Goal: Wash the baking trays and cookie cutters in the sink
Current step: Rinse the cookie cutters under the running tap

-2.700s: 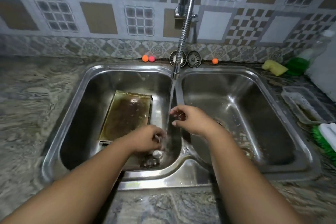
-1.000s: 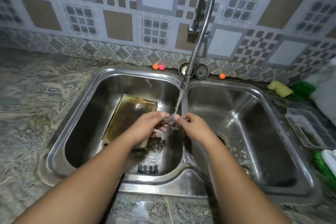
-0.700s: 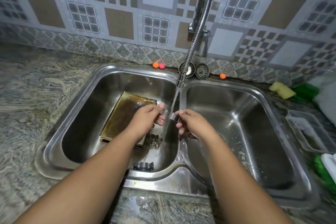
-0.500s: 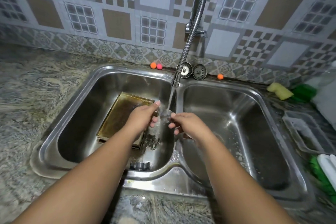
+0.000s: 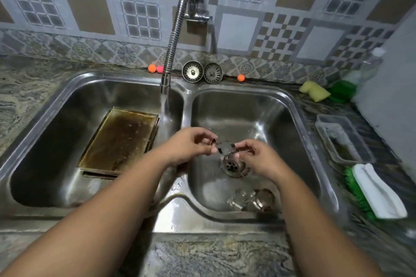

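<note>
Head view: I hold one cookie cutter (image 5: 221, 149) between my two hands over the right basin of the sink (image 5: 299, 119), almost straight above the drain (image 5: 233, 166). The cutter is a thin, shiny metal band, and its long axis runs left to right, from one hand to the other. My left hand (image 5: 191, 144) pinches its left end and my right hand (image 5: 255, 158) pinches its right end. On both hands the fingers (image 5: 203, 136) are curled in and clamped on the metal by their tips, with thumb against forefinger, not spread. The exact shape of the cutter is blurred, so I cannot name it. The water (image 5: 166, 107) from the tap (image 5: 165, 84) falls into the left basin, to the left of the cutter and farther from me, so the cutter is out of the stream; my left hand is the nearer one to it. Down in the right basin, toward me from the drain, lies a heap of metal pieces (image 5: 252, 201), other cutters by my judgement, and my right hand is nearer to them. I judge this piece goes down beside that heap next, which means lowering it toward me and letting the left pinch go first. The baking tray (image 5: 119, 141), brown and stained, lies flat in the left basin, well apart from my hands and not yet washed.
</note>
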